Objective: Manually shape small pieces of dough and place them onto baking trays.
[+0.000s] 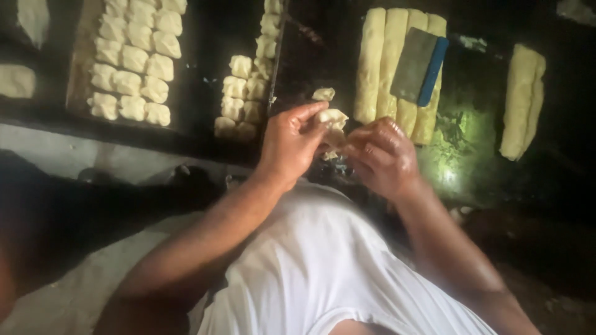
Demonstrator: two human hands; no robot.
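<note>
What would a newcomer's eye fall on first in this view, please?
First, the left hand and right hand pinching a small pale dough piece at centre. Behind them lie long pale dough logs under a grey scraper with a blue handle, and rows of cut dough pieces fill the upper left.

Your left hand [290,141] and right hand [380,156] meet over a small piece of dough [332,121], fingers pinching it from both sides. Just beyond, a second small lump [323,94] lies on the dark surface. Long dough rolls [379,62] sit ahead with a flat scraper [417,65] resting on them. To your left, trays [77,74] hold rows of shaped pieces [133,59].
</note>
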